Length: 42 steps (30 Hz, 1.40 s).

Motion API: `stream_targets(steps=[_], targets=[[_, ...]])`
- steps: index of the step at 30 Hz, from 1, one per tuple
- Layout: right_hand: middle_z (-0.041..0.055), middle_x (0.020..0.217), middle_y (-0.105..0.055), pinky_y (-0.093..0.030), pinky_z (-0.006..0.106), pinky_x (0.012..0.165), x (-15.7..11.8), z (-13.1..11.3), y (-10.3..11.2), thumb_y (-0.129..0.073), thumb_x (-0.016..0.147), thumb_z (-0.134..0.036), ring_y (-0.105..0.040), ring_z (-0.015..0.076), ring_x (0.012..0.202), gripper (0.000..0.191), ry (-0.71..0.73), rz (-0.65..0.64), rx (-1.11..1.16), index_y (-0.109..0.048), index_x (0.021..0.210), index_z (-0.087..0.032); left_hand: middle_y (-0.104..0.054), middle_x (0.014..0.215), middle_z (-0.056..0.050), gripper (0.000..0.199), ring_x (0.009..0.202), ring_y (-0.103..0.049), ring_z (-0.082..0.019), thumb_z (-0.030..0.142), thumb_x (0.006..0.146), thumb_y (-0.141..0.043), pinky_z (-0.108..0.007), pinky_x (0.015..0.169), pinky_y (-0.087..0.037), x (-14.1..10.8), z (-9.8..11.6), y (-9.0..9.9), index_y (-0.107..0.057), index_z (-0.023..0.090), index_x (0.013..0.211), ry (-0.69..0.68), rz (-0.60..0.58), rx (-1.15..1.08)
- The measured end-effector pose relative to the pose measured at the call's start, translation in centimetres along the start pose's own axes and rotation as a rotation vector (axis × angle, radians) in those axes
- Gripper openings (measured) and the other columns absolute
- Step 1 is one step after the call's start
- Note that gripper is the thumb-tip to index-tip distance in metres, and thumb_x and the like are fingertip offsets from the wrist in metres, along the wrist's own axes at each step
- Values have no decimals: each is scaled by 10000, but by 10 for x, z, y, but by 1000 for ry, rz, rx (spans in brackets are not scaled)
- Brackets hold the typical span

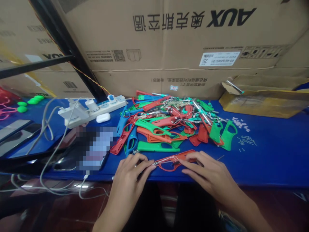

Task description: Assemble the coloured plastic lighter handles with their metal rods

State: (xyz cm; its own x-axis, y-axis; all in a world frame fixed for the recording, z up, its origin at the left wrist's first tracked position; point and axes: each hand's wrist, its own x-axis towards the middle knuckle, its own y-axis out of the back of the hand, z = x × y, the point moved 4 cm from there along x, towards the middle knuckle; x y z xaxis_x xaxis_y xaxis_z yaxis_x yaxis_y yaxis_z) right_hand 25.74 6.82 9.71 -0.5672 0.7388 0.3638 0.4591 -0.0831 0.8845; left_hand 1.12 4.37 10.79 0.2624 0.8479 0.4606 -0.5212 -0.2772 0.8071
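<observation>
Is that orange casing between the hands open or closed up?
Open: white wires show along the orange casing, with no cover over them.

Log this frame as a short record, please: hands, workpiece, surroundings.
Left hand: pinching small metal part at workpiece's left end
Right hand: fingertips at workpiece's right part
Workpiece: red lighter-style casing, white wires across it
Beyond hands: mixed pile, including green casing
Left side: power strip, white earbud case
Right side: open carton
Surface: blue tabletop
</observation>
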Motion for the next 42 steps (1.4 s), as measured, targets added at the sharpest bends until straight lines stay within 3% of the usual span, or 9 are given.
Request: stream_targets(steps=[7, 15, 22, 27, 33, 42], targets=[[50, 1089, -731, -543, 303, 753, -1, -1, 5, -516, 1052, -389, -667, 190, 924, 282, 11, 105, 23, -686, 1209, -227, -666, 1018, -26, 199, 917, -626, -207, 269, 1044, -528, -346, 766, -426, -1, -1, -3, -709, 247, 1123, 30, -76, 18], [21, 1072, -753, -548, 322, 741, -2, -6, 2, -476, 1068, -338, -683, 197, 869, 274, 74, 166, -100, -721, 1160, -256, -645, 1221, -62, 306, 1087, -582, -259, 215, 1039, -521, -409, 901, -429, 1, 5, -5, -579, 241, 1338, -35, -120, 62], [27, 1071, -747, -553, 318, 768, -1, -4, 0, -532, 1049, -304, -689, 176, 853, 239, 94, 192, -43, -717, 1182, -229, -699, 1085, -11, 143, 976, -601, -224, 235, 1030, -562, -379, 864, -390, 22, 18, -16, -645, 241, 1146, -102, -90, -1], [32, 1074, -748, -550, 304, 763, -1, -5, 1, -532, 1049, -306, -701, 177, 881, 237, 79, 208, -30, -727, 1161, -232, -713, 997, 11, 109, 906, -604, -203, 191, 1036, -539, -354, 818, -372, 23, 17, -22, -641, 229, 1030, -111, -43, -20], [32, 1048, -748, -534, 293, 712, 1, -7, 1, -490, 1067, -341, -715, 172, 844, 274, 60, 208, -37, -728, 1150, -234, -714, 1001, -8, 75, 911, -613, -220, 185, 1021, -553, -361, 824, -392, 22, 15, -25, -621, 214, 1012, -37, 22, 25], [33, 1042, -751, -535, 296, 714, 2, -8, 3, -457, 1078, -351, -724, 173, 848, 304, 50, 212, -50, -731, 1131, -231, -715, 1030, -23, 150, 901, -641, -231, 232, 1038, -528, -378, 797, -433, 24, 18, -25, -670, 252, 1084, -94, -14, 102]])
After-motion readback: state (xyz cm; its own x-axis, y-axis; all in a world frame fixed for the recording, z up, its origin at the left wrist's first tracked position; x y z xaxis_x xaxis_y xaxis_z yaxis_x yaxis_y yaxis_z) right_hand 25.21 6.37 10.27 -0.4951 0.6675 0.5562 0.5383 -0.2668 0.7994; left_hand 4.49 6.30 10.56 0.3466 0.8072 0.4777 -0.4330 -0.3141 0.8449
